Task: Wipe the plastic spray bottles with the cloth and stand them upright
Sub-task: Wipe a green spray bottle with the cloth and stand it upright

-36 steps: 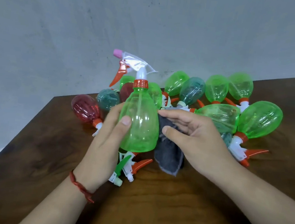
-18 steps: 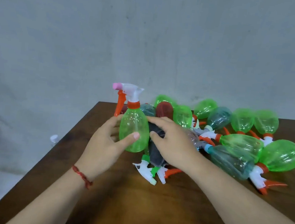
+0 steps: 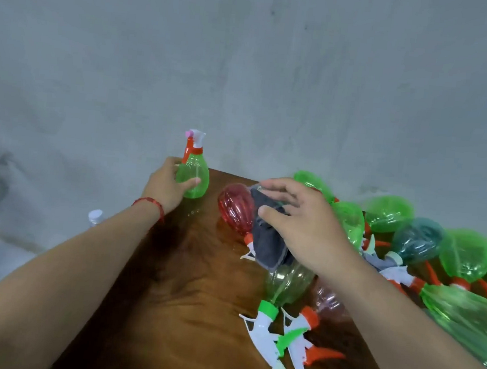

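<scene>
Soft, even, fairly bright light leaves the wall [image 3: 276, 69] behind the table [image 3: 191, 297] a flat grey with no hard shadow. A dim, fuzzy shadow lies on the table just right of the left forearm [image 3: 82, 258]. Pale sheen streaks the wood at the table's middle. Small glints sit on the upright bottle [image 3: 193, 177] at the table's far corner, which the left hand [image 3: 165, 186] grips; it is the sharpest thing here. The right hand [image 3: 300, 227], the dark cloth [image 3: 266, 245] it holds and the green bottles [image 3: 465, 256] on the table's right side are blurred. Wide-angle stretch swells both forearms at the table's near side.
</scene>
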The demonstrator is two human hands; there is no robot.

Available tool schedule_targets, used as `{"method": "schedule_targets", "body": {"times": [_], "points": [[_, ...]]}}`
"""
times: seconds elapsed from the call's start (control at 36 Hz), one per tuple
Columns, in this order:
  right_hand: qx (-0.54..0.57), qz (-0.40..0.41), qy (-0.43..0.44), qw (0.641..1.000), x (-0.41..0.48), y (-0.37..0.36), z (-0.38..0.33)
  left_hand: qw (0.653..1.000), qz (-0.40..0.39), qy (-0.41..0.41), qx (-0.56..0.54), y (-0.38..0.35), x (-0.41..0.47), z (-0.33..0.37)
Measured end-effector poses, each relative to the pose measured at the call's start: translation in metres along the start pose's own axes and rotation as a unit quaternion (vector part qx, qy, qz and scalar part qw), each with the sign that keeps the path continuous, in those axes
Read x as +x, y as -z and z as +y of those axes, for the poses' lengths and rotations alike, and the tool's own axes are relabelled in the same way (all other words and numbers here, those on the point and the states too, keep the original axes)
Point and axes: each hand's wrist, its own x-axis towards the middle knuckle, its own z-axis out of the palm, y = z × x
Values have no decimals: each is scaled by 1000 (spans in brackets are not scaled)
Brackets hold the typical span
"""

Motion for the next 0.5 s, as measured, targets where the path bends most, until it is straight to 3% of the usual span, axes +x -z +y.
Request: {"method": "schedule_targets", "body": {"times": [0.22, 0.36, 0.5], "points": [[10, 14, -31, 999, 8, 3, 22, 999, -6, -4, 42, -39, 65, -8], [85, 21, -90, 992, 0, 9, 26, 999, -10, 11, 48, -44, 64, -11], [277, -15, -136, 951, -17, 20, 20, 998, 55, 14, 32, -40, 25, -9]]}}
